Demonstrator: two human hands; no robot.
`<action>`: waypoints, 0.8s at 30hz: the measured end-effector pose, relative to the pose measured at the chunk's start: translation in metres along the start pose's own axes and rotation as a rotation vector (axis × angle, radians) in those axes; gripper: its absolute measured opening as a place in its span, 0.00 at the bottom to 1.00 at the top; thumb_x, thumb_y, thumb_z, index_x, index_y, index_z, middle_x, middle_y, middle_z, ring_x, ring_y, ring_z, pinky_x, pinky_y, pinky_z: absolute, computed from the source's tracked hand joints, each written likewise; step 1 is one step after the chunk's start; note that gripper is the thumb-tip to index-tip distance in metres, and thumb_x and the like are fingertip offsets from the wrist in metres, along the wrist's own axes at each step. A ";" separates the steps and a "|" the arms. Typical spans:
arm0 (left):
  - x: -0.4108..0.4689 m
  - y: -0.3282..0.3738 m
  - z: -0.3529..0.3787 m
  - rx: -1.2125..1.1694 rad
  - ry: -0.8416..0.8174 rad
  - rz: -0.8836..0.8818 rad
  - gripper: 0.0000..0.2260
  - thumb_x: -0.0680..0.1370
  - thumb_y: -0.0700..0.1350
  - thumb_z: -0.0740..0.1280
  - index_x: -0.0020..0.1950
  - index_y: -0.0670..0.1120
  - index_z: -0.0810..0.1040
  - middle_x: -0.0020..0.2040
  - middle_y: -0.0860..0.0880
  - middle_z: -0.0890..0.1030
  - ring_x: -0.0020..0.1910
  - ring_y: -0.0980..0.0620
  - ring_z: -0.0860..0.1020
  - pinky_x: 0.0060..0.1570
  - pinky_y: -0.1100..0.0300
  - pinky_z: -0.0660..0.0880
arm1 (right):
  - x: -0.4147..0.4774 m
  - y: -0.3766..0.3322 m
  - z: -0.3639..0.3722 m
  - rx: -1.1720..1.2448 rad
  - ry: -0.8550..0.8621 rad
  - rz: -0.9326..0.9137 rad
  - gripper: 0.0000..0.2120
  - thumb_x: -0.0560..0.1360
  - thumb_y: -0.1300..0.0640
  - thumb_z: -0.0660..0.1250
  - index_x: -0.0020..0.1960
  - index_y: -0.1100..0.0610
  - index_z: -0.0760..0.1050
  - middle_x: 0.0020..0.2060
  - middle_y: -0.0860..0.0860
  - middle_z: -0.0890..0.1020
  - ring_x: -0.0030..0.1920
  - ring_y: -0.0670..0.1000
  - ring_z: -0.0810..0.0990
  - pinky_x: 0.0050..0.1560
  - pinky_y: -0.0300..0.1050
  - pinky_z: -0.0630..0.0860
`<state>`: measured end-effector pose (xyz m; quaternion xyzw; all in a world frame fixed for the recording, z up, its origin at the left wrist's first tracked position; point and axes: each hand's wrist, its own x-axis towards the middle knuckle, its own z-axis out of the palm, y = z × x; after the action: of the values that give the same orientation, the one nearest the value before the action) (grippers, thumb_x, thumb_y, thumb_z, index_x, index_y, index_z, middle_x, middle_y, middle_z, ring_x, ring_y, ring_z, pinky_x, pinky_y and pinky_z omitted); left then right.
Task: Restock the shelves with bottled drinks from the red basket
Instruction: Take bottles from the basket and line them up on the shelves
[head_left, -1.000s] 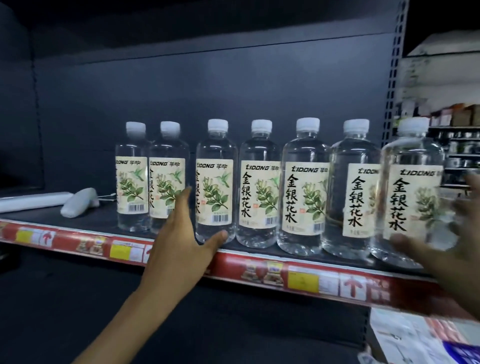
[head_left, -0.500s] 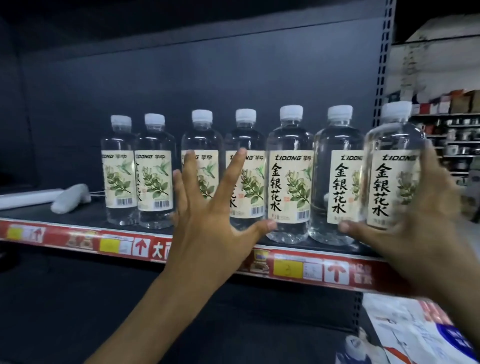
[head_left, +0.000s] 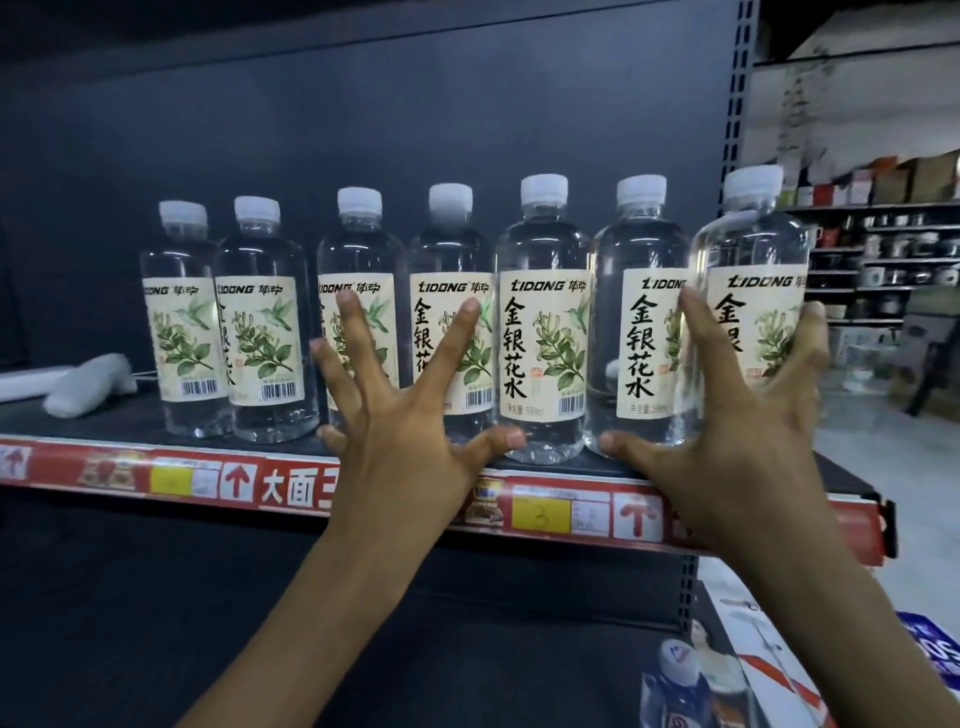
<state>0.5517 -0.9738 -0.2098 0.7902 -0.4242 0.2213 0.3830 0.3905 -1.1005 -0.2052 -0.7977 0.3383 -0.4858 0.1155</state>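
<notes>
Several clear bottles with white caps and cream flower labels stand in a row on the dark shelf (head_left: 104, 415). My left hand (head_left: 405, 415) is spread flat, its straight fingers touching the third bottle (head_left: 358, 249) and the fourth bottle (head_left: 449, 249). My right hand (head_left: 737, 457) holds the rightmost bottle (head_left: 753, 244) at the shelf's right end, with the index finger on the bottle's left side and other fingers round its right side. Its thumb lies by the base of the neighbouring bottle (head_left: 639, 249). The red basket is out of view.
A red price strip (head_left: 234, 480) runs along the shelf's front edge. A white handheld device (head_left: 88, 382) lies on the shelf at the left. The perforated upright (head_left: 735, 104) bounds the shelf on the right. Printed packages and a capped bottle (head_left: 675, 660) sit at lower right.
My right hand brought the rightmost bottle leftwards, in beside the row. My left hand rose from the shelf edge and spread against the third and fourth bottles.
</notes>
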 end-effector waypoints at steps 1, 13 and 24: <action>-0.001 0.000 0.000 0.020 -0.002 0.001 0.42 0.61 0.76 0.58 0.70 0.78 0.39 0.72 0.54 0.20 0.73 0.40 0.25 0.66 0.23 0.52 | 0.000 0.000 0.000 0.008 -0.005 -0.009 0.56 0.60 0.46 0.81 0.73 0.26 0.47 0.75 0.44 0.30 0.78 0.64 0.41 0.72 0.63 0.51; -0.018 0.087 0.048 0.139 0.111 0.444 0.32 0.74 0.44 0.75 0.75 0.46 0.65 0.53 0.37 0.80 0.35 0.48 0.82 0.36 0.54 0.83 | 0.021 0.050 -0.047 0.195 -0.156 0.060 0.48 0.62 0.48 0.80 0.74 0.44 0.56 0.48 0.40 0.79 0.48 0.46 0.82 0.57 0.56 0.78; 0.001 0.119 0.062 0.238 -0.102 0.256 0.43 0.76 0.30 0.64 0.79 0.56 0.42 0.57 0.36 0.73 0.43 0.43 0.76 0.37 0.56 0.71 | 0.043 0.054 -0.035 0.193 -0.182 0.081 0.44 0.69 0.58 0.78 0.74 0.53 0.54 0.51 0.44 0.77 0.41 0.42 0.74 0.40 0.31 0.66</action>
<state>0.4535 -1.0647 -0.1968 0.7796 -0.5110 0.2765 0.2336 0.3509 -1.1632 -0.1856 -0.8094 0.3097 -0.4365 0.2416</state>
